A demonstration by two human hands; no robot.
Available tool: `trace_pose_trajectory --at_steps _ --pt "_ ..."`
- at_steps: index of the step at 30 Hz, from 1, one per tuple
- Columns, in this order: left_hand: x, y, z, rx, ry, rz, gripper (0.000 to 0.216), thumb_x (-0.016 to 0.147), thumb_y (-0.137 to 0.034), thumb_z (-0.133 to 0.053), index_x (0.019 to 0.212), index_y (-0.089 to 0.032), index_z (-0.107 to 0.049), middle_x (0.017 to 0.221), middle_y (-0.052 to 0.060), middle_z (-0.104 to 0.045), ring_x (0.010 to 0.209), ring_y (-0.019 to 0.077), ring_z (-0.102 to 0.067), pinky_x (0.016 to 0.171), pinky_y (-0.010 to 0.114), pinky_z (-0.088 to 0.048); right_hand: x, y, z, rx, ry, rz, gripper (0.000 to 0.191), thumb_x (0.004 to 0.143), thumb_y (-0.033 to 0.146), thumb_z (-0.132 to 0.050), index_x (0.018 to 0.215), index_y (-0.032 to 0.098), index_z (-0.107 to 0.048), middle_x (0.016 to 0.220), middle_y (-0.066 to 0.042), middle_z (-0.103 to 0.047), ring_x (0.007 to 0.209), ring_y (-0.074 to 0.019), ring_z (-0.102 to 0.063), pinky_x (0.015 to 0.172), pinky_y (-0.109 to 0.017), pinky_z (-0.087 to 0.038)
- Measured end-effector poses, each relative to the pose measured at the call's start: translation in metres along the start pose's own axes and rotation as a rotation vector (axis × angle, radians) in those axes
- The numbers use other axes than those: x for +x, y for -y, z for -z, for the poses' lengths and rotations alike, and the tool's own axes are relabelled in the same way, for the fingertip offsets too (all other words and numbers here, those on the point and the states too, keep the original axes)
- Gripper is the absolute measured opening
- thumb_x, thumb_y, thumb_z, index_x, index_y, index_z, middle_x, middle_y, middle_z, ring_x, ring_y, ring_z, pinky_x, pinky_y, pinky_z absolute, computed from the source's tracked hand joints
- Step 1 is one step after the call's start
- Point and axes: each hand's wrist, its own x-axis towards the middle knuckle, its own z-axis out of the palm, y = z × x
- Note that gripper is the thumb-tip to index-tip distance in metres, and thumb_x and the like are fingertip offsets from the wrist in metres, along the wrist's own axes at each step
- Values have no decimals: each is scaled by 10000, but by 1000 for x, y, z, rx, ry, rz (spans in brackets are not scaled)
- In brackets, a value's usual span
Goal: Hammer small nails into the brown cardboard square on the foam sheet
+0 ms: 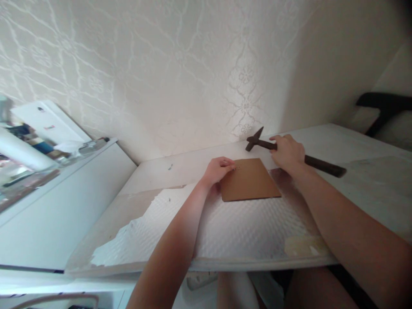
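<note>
My right hand [288, 151] is wrapped round the handle of a dark hammer [323, 166]. The hammer is held near the wall, its head pointing left, above and to the right of a flat brown board [252, 182]. At the upper left corner of that board rests my left hand [219, 168], thumb and fingers pinched together. Whatever lies between those fingertips is too small to make out. A few tiny marks or bits show on the board beside them.
Under the board, a white textured sheet with a torn edge [138, 236] covers part of the worn tabletop [128, 201]. A white cabinet [74, 201] stands at left with assorted items on it. Patterned wallpaper [180, 86] rises behind; a black chair part [386, 103] is at right.
</note>
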Motion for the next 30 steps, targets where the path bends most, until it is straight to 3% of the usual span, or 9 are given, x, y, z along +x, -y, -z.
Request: trace_pose_trajectory --at_steps 6,13,25,30 --pt "-4 -6 -1 60 -23 31 127 765 -191 -619 870 -149 -677 829 63 -721 800 151 -643 796 273 -458 3 5 11 197 -189 305 344 797 257 -550 1121 246 -665 1051 -76 -620 881 -247 -609 714 -369 -472" --pt "0 -3 -2 96 -57 34 159 776 -186 -581 902 -139 -666 858 81 -723 838 171 -652 780 276 -461 7 6 18 358 -83 597 317 771 213 -574 1061 272 -689 1030 -41 -666 907 -226 -621 751 -343 -484" --pt "2 -2 -1 107 -48 -30 157 751 -125 -551 851 -134 -672 877 76 -725 855 179 -658 824 288 -464 3 9 27 198 -35 646 284 756 199 -573 983 291 -716 920 -14 -714 877 -228 -638 690 -311 -459" --pt "0 -4 -1 75 -43 -15 158 758 -159 -569 878 -125 -668 844 80 -723 841 176 -659 817 288 -465 1 11 31 201 -72 631 283 769 201 -568 995 290 -713 952 -9 -714 903 -226 -632 689 -305 -452"
